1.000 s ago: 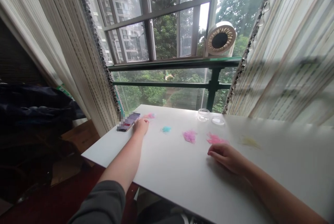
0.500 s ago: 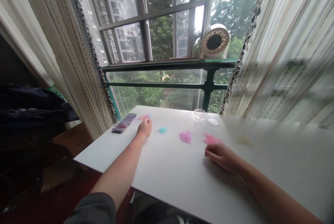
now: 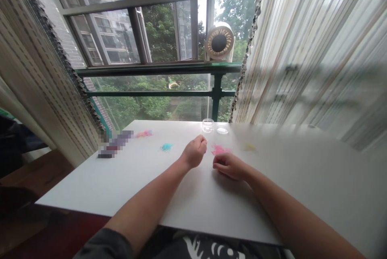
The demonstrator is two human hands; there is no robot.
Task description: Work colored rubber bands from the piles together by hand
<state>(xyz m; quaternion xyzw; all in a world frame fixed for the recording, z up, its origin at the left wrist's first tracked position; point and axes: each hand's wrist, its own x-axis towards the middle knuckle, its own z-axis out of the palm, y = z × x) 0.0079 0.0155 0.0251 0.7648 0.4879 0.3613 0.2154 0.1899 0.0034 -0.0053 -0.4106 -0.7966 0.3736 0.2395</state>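
Note:
My left hand is closed in a pinch above the middle of the table, and whatever its fingers hold is hidden. It covers the spot of the purple pile. My right hand rests on the table with its fingers curled in; anything inside them is hidden. Just beyond it lies a pink pile of thin, tangled strands, perhaps small rubber bands. Similar small heaps are spread out: a turquoise pile left of my left hand, a mixed pink and orange pile farther left, and a yellow pile to the right.
A clear round jar and its clear lid stand at the back of the white table. On the left lies a blurred-out flat object. A round white fan sits by the window above the green railing.
My left hand has moved right, from the mixed pile to the middle, near my right hand. My right hand stays curled by the pink pile. The camera has turned right.

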